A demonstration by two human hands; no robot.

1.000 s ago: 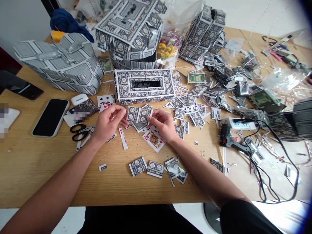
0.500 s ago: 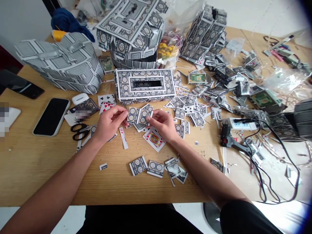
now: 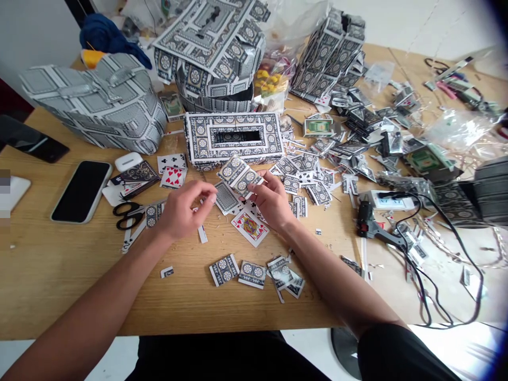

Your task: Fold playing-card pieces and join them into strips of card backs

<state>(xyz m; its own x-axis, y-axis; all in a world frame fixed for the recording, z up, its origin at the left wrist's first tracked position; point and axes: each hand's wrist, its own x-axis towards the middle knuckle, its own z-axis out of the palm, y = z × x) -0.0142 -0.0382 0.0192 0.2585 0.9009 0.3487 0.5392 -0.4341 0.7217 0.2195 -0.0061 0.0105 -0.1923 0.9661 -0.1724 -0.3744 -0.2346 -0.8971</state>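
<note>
Patterned card (image 3: 237, 172) sits in right hand (image 3: 273, 205), apart from left hand (image 3: 184, 209).

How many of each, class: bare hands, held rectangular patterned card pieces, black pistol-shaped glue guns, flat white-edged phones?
Bare left hand and right hand: 2
Held patterned card piece: 1
Black glue gun: 1
White-edged phone: 1
Total: 5
</note>
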